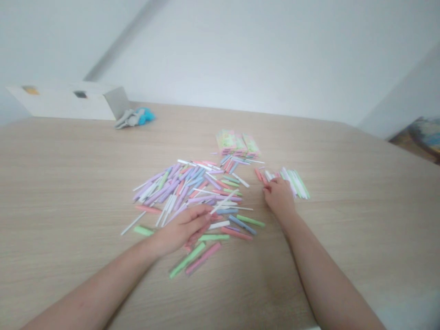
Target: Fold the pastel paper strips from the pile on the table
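My left hand (182,229) is closed over the near side of a loose heap of pastel tubes (178,183), with a thin white stick (225,201) pinched between thumb and fingers and pointing up to the right. Mixed into the heap are more white sticks, along with purple, blue, red and green tubes. Right of the heap, my right hand (280,197) rests with bent fingers at the left end of a side-by-side row of tubes (296,183). Red pieces (259,175) show at its fingertips; whatever lies under the fingers is hidden.
Stacked pink and green printed packs (237,143) stand behind the heap, a small pile of tubes (233,162) before them. At the back left of the wooden table (360,206) are a long white box (72,103) and a grey and blue crumpled item (135,118).
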Tool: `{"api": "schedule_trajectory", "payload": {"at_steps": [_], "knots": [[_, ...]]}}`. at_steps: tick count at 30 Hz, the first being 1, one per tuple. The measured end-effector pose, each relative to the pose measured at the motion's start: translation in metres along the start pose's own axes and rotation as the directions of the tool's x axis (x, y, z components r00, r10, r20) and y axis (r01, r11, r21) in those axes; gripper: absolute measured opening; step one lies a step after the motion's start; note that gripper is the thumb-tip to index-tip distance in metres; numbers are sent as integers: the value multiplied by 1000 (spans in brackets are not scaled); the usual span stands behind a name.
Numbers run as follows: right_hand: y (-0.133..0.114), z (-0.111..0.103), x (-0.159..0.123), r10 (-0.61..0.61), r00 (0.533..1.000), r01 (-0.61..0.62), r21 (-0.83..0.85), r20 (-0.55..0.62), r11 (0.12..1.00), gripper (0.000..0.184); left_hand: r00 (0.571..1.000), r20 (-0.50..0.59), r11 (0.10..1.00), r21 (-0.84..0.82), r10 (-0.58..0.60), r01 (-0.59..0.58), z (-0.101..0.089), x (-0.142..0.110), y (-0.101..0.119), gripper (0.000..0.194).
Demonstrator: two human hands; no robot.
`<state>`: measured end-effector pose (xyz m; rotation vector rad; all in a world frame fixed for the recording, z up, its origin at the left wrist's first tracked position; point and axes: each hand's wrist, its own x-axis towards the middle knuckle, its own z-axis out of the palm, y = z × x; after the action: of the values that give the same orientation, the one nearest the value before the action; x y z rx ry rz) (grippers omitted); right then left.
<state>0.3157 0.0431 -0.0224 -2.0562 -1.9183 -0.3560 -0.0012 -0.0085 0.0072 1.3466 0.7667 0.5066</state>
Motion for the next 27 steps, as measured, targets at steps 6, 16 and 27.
{"api": "schedule_trajectory", "payload": {"at_steps": [6, 16, 27], "knots": [[-6, 0, -1, -7, 1000, 7, 6, -16, 1000, 22, 1000, 11, 999, 35, 28, -29, 0, -1, -2, 38], [-45, -41, -14, -8, 998, -38, 648, 68, 761, 14, 999, -7, 988, 146, 48, -47, 1, -1, 1, 36], [-70, -66, -36, -168, 965, -183, 975, 202, 126, 10, 999, -14, 961, 275, 37, -31, -2, -3, 3, 35]]}}
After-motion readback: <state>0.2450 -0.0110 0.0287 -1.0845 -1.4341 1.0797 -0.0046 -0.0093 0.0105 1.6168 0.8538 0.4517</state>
